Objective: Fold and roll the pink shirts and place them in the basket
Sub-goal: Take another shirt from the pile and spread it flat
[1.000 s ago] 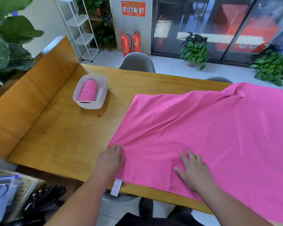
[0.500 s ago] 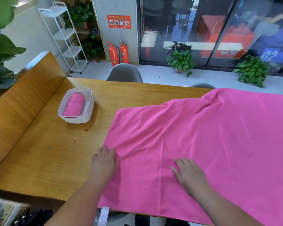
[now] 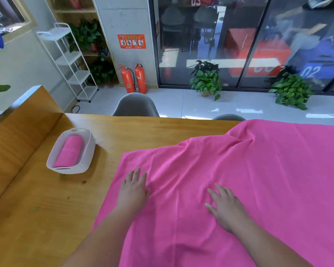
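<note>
On the wooden table point(image 3: 46, 209), a pink shirt point(image 3: 239, 180) lies spread open and covers the right half of the surface. Its left edge runs diagonally from the table's middle toward the near edge. A raised fold and several creases cross the cloth at its far left corner; the area near the person is smoother.

Left hand point(image 3: 132, 189): palm down on the shirt, just inside the left edge. The fingers point(image 3: 137, 175) are straight and held close together, pointing away from the person. They pinch nothing.

Right hand point(image 3: 226, 207): palm down on the shirt, to the right of the left hand and apart from it. The fingers point(image 3: 218, 191) are straight and slightly spread, angled toward the far left. The thumb lies out to the side. No cloth is gripped.

A white basket point(image 3: 89, 149) stands on the bare wood at the left, apart from the spread shirt. One rolled pink shirt point(image 3: 69, 151) lies inside it, lengthwise.

A wooden partition point(image 3: 23, 128) rises along the table's left side. A grey chair point(image 3: 135, 105) stands at the far edge. Behind it, two red fire extinguishers point(image 3: 134, 79) stand on the floor against a pillar. A white shelf rack point(image 3: 71, 60) stands to their left. Two potted plants point(image 3: 206, 79) sit in front of the glass doors.
</note>
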A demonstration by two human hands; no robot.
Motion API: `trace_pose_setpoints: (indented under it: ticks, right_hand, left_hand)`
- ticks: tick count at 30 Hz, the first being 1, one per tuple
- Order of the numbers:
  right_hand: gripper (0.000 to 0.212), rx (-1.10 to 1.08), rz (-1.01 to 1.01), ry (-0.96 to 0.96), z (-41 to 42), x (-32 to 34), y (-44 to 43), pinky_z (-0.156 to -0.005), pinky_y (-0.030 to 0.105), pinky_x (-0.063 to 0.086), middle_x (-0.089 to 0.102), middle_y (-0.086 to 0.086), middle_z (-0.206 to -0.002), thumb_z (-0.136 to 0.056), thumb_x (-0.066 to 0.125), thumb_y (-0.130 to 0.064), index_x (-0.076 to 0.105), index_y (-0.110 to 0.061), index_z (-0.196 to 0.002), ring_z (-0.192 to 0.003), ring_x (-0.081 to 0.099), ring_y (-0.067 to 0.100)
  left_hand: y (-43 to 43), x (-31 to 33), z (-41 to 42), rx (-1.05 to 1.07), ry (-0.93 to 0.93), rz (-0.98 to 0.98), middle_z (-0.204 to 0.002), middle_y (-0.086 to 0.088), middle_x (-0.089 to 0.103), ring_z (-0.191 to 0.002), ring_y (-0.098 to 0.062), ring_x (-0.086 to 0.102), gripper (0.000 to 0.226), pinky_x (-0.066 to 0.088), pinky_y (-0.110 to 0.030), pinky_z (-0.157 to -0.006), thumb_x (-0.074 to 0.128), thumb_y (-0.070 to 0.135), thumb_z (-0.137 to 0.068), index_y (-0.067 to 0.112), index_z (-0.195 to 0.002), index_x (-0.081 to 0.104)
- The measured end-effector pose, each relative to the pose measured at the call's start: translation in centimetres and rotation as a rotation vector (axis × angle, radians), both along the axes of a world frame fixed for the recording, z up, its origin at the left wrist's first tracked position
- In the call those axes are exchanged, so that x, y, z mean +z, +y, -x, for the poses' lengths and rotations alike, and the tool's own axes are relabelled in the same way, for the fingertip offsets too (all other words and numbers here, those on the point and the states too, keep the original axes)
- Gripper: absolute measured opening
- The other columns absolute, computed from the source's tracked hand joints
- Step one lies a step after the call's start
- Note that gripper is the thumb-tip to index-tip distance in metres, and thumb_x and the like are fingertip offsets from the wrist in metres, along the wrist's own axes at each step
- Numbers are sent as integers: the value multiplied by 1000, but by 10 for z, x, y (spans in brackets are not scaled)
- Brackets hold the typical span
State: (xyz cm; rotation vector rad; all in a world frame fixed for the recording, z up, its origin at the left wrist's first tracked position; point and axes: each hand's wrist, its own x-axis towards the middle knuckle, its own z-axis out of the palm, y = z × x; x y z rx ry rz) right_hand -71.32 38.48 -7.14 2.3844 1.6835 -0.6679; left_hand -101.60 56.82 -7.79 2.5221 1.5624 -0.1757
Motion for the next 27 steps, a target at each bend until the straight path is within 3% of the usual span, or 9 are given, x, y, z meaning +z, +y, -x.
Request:
trace_pose_setpoints:
  ticks: [4,9,14,17,20,22,25,27]
  right_hand:
    - [72,-10,-21,15,-20,-9,25,-130,49,19,1,2,-178,-107,33,-65,14,-33,-169,-163,6,29]
    - [74,-32,-52,13,-37,-28,50,-131,46,12,-8,1,-177,-106,30,-67,10,-35,-169,-163,-2,28]
    - [78,-57,-95,32,-39,-44,52,-131,46,11,-11,-2,-177,-100,15,-73,8,-38,-168,-163,-4,26]
    - [73,-61,-126,16,-40,-47,50,-131,46,12,-12,-6,-176,-103,17,-74,6,-42,-167,-163,-4,24]
    - [71,-50,-151,7,-43,-50,48,-131,46,14,-15,-9,-176,-103,14,-74,4,-44,-167,-163,-6,22]
    - [70,-50,-158,14,-43,-54,45,-131,45,14,-19,-11,-175,-103,12,-75,2,-46,-167,-162,-10,20]
    - [69,-71,-196,-1,-42,-62,41,-130,44,19,-15,-13,-176,-103,9,-75,9,-47,-166,-163,-8,18]
    - [68,-94,-216,-12,-41,-65,40,-127,44,27,-1,-11,-177,-104,11,-73,23,-46,-165,-163,3,18]
  left_hand:
    - [35,8,-42,-61,-8,29,-178,-5,5,-164,-31,4,75,10,-49,-132,45,47,-107,23,-170,11]
    - [82,13,-91,-99,-13,33,-177,-2,13,-163,-31,5,72,14,-51,-132,44,44,-108,23,-169,13]
    - [120,6,-128,-76,-36,69,-170,-1,32,-160,-26,19,61,18,-47,-130,27,44,-112,20,-168,19]
    - [136,-8,-143,-91,16,132,-157,-3,51,-149,-27,41,59,22,-47,-128,30,40,-111,19,-166,23]
    - [149,-18,-151,-114,83,81,-130,-1,68,-124,-27,61,40,33,-44,-119,45,30,-103,24,-142,57]
    - [148,-12,-154,-125,-36,-71,-108,1,70,-105,-25,64,28,43,-43,-103,51,23,-95,24,-115,71]
    - [114,-7,-151,-370,-272,-335,-88,-2,60,-83,-29,57,13,46,-45,-79,56,26,-89,21,-92,68]
    - [70,-22,-139,-650,-268,-376,-85,-3,57,-78,-29,55,12,46,-44,-73,62,31,-88,21,-88,67]
